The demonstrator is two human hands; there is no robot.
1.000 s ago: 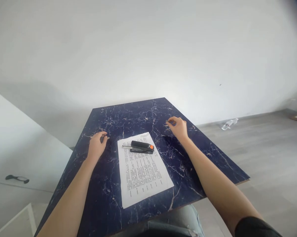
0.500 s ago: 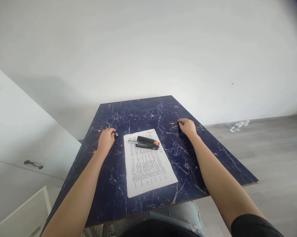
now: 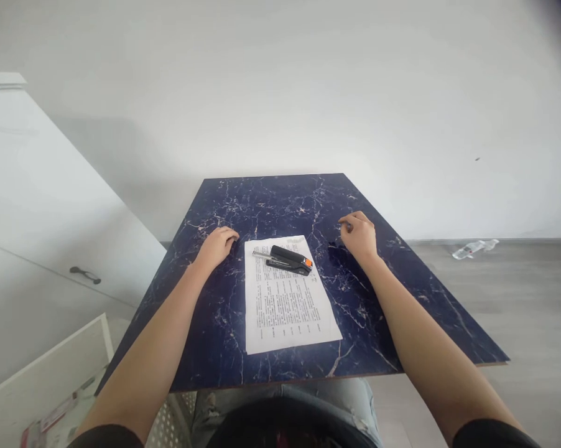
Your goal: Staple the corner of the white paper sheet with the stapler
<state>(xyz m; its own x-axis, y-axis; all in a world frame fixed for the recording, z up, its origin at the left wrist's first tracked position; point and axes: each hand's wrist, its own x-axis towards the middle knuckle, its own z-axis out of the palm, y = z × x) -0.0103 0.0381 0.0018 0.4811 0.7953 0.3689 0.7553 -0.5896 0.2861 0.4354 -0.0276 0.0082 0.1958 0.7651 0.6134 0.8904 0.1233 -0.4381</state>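
Note:
A black stapler (image 3: 287,260) with an orange patch lies across the upper part of a printed sheet of paper (image 3: 287,311). Its jaws are apart, and a silver metal strip sticks out to the left. My left hand (image 3: 217,246) is on the table left of the sheet, fingers bent over and closed; whatever is under them is hidden. To the right of the sheet, my right hand (image 3: 359,236) is slightly raised, thumb and fingers curled together in a pinch. Anything held there is too small to make out. Neither hand touches the stapler or the paper.
Both arms rest over a dark blue marbled table (image 3: 271,202) that stands against a white wall (image 3: 280,87). A white cabinet (image 3: 51,205) with a dark handle (image 3: 85,275) is at the left. On the grey floor to the right lies a clear plastic bottle (image 3: 474,249).
The view has shifted a little. The small silver-ended piece beside my left fingers no longer shows, and those fingers now reach closer to the sheet. My right hand has curled and lifted slightly.

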